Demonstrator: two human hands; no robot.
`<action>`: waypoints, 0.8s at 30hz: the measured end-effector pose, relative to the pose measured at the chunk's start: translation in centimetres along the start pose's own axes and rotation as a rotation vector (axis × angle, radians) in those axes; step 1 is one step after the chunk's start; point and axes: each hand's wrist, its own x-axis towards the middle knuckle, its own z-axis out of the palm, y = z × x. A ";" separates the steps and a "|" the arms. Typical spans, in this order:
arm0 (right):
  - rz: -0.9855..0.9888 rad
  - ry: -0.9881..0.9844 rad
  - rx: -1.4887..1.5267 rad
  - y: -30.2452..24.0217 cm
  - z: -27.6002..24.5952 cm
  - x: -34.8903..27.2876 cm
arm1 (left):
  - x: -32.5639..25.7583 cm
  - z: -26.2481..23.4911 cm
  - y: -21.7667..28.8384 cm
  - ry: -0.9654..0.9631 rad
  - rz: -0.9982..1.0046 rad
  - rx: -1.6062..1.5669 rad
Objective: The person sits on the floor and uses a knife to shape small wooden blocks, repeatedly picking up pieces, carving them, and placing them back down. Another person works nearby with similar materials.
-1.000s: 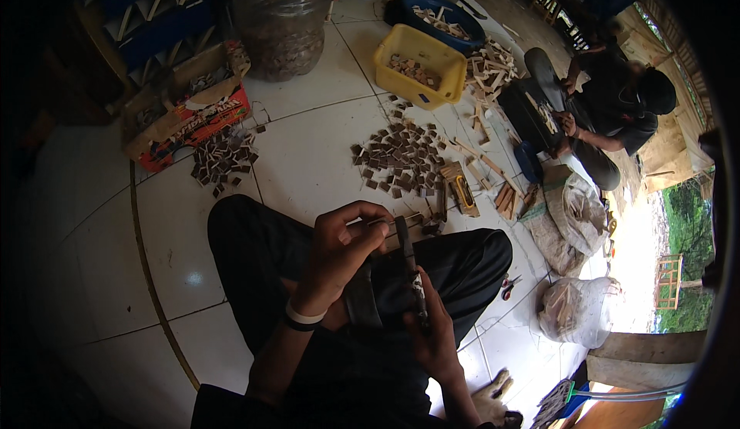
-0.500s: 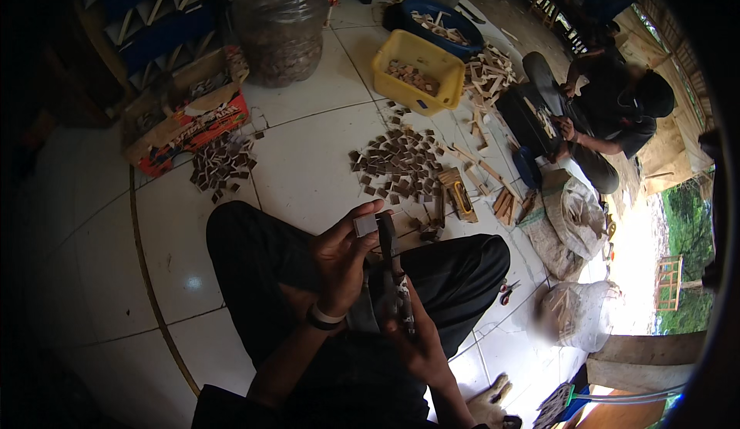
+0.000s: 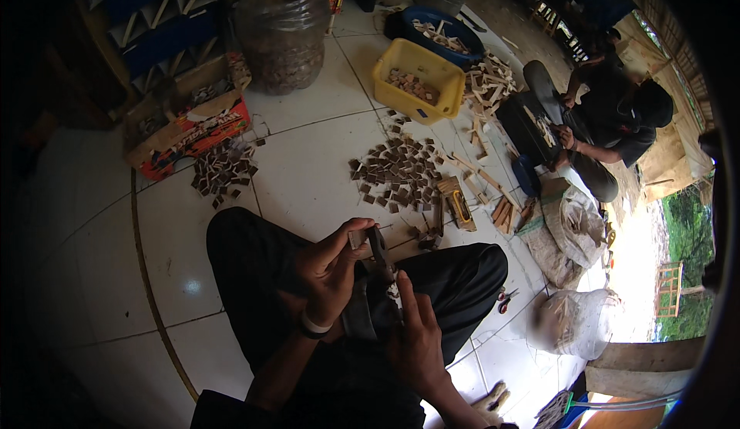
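Over my lap, my left hand (image 3: 327,279) is closed on a small square brown piece (image 3: 358,238), pinched between thumb and fingertips. My right hand (image 3: 418,344) grips a dark, plier-like metal tool (image 3: 380,263), its index finger lying along the tool's side. The tool's upper end meets the piece at its right edge; whether it clamps it I cannot tell. On the floor beyond my knees lies a loose pile of similar dark squares (image 3: 397,168). A smaller pile (image 3: 222,168) lies to the left, in front of a printed cardboard box (image 3: 193,132).
A yellow basin (image 3: 385,94) and a blue tub (image 3: 474,47) hold wooden pieces. Wood offcuts (image 3: 493,82) lie beside them. A yellow-handled tool (image 3: 460,204) and scissors (image 3: 505,301) rest on the floor. Another person (image 3: 609,121) sits at the right near a white sack (image 3: 566,225).
Both hands have tilted the piece and the tool; the piece now shows more edge-on and slightly lower. My right index finger has come up along the tool.
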 end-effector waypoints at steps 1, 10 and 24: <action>-0.012 0.005 -0.039 0.2 0.0 -0.1 | 0.0 0.1 0.2 -0.004 -0.003 -0.011; 0.015 0.040 -0.087 1.1 1.0 -0.7 | -0.3 0.5 0.0 -0.027 0.049 0.112; 0.041 -0.010 0.073 1.5 -0.4 0.0 | -1.3 -0.6 -0.6 0.119 -0.405 -0.248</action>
